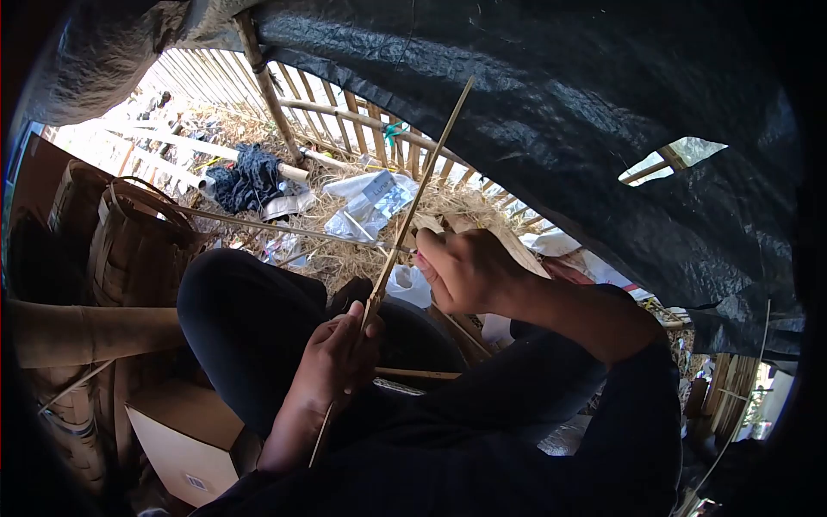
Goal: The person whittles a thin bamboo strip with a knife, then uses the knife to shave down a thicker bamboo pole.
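No fully legible text, brand, number or sign in view. Closest candidate: pale plastic packaging (pixel 383 191) with a blue printed panel on the straw-littered ground; lettering is there (short line, light on blue), too blurred to spell out. Second: a small pale label (pixel 196 482) on the side of the cardboard box (pixel 181 444), dark marks on it, too small to read.

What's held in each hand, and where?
Left hand grips a bamboo strip in its lower half; right hand pinches a thinner crossing strip, apparently at one end.
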Action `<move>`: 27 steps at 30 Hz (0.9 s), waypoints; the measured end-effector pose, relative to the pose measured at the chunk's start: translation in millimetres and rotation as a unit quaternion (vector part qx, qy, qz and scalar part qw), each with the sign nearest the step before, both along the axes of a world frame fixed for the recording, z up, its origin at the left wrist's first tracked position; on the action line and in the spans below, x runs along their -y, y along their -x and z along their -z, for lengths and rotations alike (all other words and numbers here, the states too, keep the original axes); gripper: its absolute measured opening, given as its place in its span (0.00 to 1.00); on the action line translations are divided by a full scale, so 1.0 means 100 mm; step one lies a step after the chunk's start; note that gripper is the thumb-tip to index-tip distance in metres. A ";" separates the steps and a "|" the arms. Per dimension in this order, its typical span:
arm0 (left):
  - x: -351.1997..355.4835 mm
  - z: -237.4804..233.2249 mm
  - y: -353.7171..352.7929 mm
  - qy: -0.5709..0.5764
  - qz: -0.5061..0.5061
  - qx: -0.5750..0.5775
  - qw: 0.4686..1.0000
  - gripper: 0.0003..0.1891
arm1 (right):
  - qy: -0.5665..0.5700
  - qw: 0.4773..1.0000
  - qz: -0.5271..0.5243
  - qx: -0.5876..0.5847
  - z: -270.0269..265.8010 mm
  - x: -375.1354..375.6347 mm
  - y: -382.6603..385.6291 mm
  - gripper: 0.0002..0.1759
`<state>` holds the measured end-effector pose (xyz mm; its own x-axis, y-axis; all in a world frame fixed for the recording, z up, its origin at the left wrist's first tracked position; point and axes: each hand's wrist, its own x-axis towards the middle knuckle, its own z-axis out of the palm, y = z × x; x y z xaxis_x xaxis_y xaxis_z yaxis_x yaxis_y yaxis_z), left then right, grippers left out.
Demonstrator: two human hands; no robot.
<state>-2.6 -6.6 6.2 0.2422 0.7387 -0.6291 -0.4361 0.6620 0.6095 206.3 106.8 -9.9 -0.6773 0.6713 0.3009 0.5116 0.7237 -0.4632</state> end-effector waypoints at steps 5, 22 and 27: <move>0.04 0.05 -0.01 0.007 0.000 0.023 1.000 0.20 | -0.068 0.997 -0.033 0.026 0.28 -0.13 0.02 0.10; -0.01 0.06 -0.02 0.046 -0.004 0.074 0.996 0.18 | -0.032 0.999 -0.012 0.035 0.30 0.00 0.10 0.09; 0.00 0.09 -0.05 0.054 -0.012 0.083 0.995 0.18 | -0.041 0.998 0.003 0.043 0.49 -0.29 0.02 0.12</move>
<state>2.6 -6.3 -3.2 0.3324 0.6760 -0.6576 -0.5412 0.7078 0.4540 204.2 136.1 -58.7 -0.6998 0.6502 0.2957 0.5507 0.7548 -0.3564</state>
